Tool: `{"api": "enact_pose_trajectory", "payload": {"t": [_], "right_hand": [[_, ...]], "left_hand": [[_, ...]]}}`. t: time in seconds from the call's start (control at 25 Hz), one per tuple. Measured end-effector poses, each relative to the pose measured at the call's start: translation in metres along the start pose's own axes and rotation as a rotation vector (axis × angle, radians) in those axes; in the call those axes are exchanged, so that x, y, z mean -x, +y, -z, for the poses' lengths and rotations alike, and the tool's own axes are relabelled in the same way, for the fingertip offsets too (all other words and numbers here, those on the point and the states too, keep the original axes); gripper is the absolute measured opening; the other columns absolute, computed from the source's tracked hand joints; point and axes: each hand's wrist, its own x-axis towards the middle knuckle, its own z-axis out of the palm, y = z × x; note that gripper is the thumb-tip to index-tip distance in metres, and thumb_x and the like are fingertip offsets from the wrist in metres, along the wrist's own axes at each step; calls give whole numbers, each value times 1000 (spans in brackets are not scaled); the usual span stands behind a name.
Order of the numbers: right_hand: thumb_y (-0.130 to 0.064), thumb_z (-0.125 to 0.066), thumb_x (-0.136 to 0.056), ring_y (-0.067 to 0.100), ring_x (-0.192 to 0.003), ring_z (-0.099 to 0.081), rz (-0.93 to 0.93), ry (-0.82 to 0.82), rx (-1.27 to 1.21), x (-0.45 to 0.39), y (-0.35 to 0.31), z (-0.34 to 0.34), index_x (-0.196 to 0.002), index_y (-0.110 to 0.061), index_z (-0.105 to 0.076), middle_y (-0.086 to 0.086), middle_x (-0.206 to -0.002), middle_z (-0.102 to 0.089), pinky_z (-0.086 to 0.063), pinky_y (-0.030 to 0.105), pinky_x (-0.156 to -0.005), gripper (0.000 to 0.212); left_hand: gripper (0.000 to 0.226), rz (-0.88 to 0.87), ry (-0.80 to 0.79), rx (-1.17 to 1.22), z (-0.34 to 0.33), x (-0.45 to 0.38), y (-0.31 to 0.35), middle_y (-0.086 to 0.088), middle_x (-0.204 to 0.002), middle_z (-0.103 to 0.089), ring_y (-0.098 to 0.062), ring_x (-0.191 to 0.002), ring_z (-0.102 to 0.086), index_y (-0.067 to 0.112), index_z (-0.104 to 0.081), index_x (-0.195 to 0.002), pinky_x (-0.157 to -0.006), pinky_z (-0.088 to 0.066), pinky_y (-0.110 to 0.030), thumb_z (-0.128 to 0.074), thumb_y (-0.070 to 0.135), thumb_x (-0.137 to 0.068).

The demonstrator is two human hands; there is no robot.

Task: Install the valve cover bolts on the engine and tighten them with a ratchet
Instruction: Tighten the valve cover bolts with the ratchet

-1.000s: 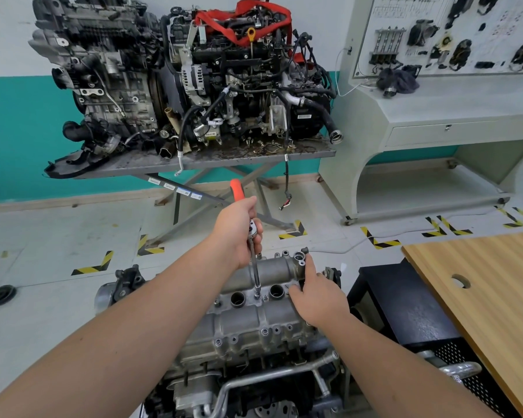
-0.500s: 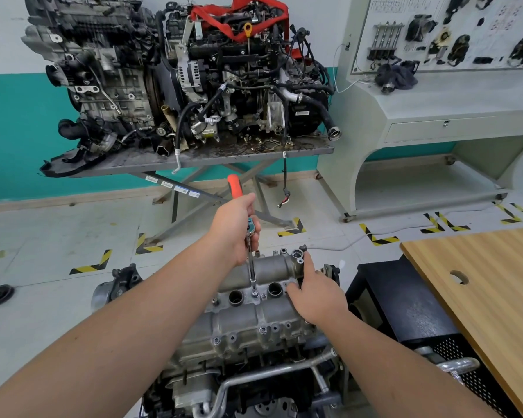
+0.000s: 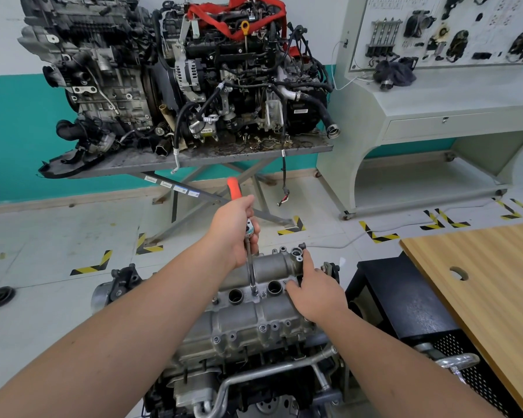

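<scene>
Left hand [image 3: 234, 227] grips ratchet [image 3: 248, 236]; right hand [image 3: 317, 292], fingers straight, steadies valve cover [image 3: 248, 321]. Keep extension vertical on bolt [image 3: 255, 294]; turn smoothly.

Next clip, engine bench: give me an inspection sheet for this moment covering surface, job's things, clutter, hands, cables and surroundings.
Surface: valve cover on the near engine, two open round wells beside the tool.
Job's things: ratchet with orange handle, its extension standing near upright on a bolt between the wells; several bolts already seated along the cover's near edge.
Clutter: small loose parts on the grey stand under the far engines.
Hands: left hand grips the ratchet; right hand rests flat on the cover.
Cables: lead hanging off the stand; white wire on the floor.
Surroundings: wooden tabletop at right, display board behind.
</scene>
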Motion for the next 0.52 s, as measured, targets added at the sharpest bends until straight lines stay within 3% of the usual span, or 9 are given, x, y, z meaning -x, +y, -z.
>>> {"api": "enact_pose_trajectory", "payload": {"t": [0.52], "right_hand": [[-55, -33, -93, 21, -81, -59, 2, -1, -17, -1, 1, -1, -157, -27, 9, 0, -91, -59, -46, 34, -61, 81]], "left_hand": [[39, -9, 17, 18, -2, 0, 3, 3, -44, -44, -12, -33, -35, 23, -40, -65, -45, -31, -21, -52, 42, -97]]}}
